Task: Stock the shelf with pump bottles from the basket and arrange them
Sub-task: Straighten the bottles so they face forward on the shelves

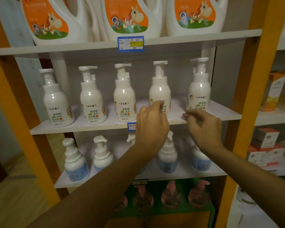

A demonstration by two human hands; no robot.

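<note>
Five white pump bottles line the middle shelf [105,127]; left hand [150,122] touches the fourth bottle [160,89], right hand [204,127] loosely curled, holding nothing.

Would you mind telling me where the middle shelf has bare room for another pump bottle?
Widest bare patch: between the fourth pump bottle and the fifth pump bottle, above the right hand. The left hand touches the fourth. The three left bottles stand closer, with narrow gaps.
</note>
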